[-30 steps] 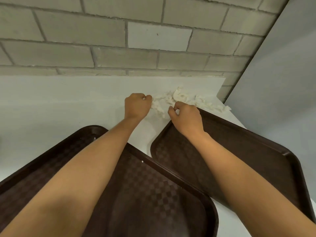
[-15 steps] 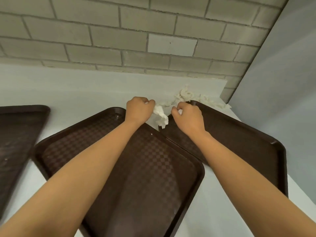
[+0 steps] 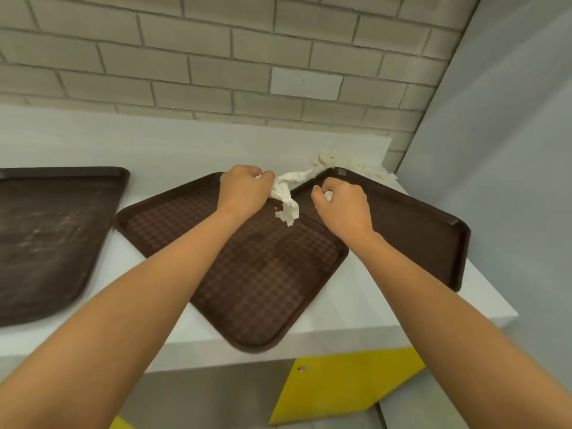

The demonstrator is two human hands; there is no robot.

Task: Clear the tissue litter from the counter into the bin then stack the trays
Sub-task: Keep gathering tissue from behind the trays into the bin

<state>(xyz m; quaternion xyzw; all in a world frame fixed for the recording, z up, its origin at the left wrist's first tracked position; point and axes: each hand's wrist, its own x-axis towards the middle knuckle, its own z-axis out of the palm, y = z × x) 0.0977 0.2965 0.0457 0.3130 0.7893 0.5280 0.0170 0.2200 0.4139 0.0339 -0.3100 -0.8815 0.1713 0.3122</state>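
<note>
Step in hand: gathering of tissue from the bench point(image 3: 185, 150); the tray stacking had not yet begun.

The left hand point(image 3: 244, 190) was closed in a fist round one end of a tissue strip point(image 3: 286, 199). The right hand point(image 3: 343, 205) was likewise curled, with a small tissue scrap point(image 3: 328, 196) showing between its fingers. The two hands were held apart, raised above the trays.

The strip's long axis ran on a diagonal, from the left hand toward the bench's far right corner. Its free tail drooped from the fist toward the person, over the seam where the middle tray point(image 3: 247, 274) met the right tray point(image 3: 418, 230). Whether its far end was joined to the tissue litter point(image 3: 349, 165) heaped in that corner, behind the right tray, could not be told.

A left tray point(image 3: 46, 236) lay well apart from the other two. All three sat flat and unstacked.

No bin was identified in view. A yellow panel point(image 3: 340, 385) showed below the bench edge; its nature could not be judged.

Assessment: the next move calls for carrying both handfuls to the bin without shedding the drooping tail, then a return for the corner heap.
</note>
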